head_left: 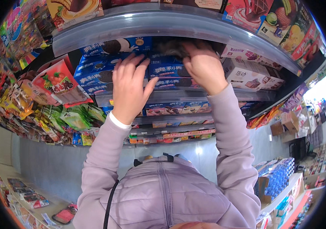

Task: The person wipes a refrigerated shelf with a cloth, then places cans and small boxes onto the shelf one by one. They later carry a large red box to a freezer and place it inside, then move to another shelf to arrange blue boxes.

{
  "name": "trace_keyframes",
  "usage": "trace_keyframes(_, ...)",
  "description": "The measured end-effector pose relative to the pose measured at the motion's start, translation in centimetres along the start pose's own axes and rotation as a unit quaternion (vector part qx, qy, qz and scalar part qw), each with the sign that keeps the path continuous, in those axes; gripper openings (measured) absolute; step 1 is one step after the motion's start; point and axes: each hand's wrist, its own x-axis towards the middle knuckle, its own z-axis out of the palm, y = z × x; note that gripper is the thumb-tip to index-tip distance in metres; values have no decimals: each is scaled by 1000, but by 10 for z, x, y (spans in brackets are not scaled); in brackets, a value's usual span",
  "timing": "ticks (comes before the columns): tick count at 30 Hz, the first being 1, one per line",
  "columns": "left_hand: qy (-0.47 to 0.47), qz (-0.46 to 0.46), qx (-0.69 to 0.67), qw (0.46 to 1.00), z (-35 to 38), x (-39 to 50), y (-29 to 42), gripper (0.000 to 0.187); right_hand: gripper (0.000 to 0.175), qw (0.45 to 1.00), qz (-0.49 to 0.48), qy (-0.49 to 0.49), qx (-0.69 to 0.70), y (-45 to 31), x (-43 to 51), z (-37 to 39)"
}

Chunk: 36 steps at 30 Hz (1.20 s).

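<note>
Blue Oreo cookie boxes (92, 75) stand stacked on a shop shelf in front of me. My left hand (130, 86) lies against the left stacks, its fingers spread over the box fronts and holding nothing. Reaching in over the right stack of Oreo boxes (167, 70), my right hand (204, 67) has its fingertips in the dark space at the back of the shelf. Something dark and blurred is near those fingers; whether they grip anything cannot be told. White snack cartons (246, 73) stand to the right of that hand.
A clear plastic shelf edge (151, 24) curves just above my hands, with boxed cakes over it. A red snack pouch (57, 83) and hanging bagged snacks (74, 117) are at the left. Lower shelves (180, 117) hold more packets. Blue-capped bottles (280, 177) stand behind at the right.
</note>
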Motion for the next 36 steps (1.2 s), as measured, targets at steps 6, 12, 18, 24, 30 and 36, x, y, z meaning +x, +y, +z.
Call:
trace_keyframes(6, -24, 15, -14, 1000, 9, 5, -14, 45, 31, 997, -68, 0, 24, -37, 9, 29)
trace_keyframes(12, -33, 28, -28, 999, 7, 7, -18, 43, 36, 999, 33, -16, -5, 9, -21, -14)
trace_keyframes(18, -48, 26, -24, 998, 5, 12, -19, 42, 31, 998, -6, -7, -66, -37, -7, 10)
trace_keyframes(24, -52, 18, -9, 998, 7, 12, -18, 40, 34, 998, 42, -31, -17, -13, -10, 2)
trace_keyframes(30, -43, 23, -13, 999, 10, 18, -14, 42, 42, 976, 88, -145, -140, 15, 11, 13)
trace_keyframes(36, -56, 36, -41, 997, 11, 24, -20, 41, 30, 994, 29, -62, -87, 36, 42, 41)
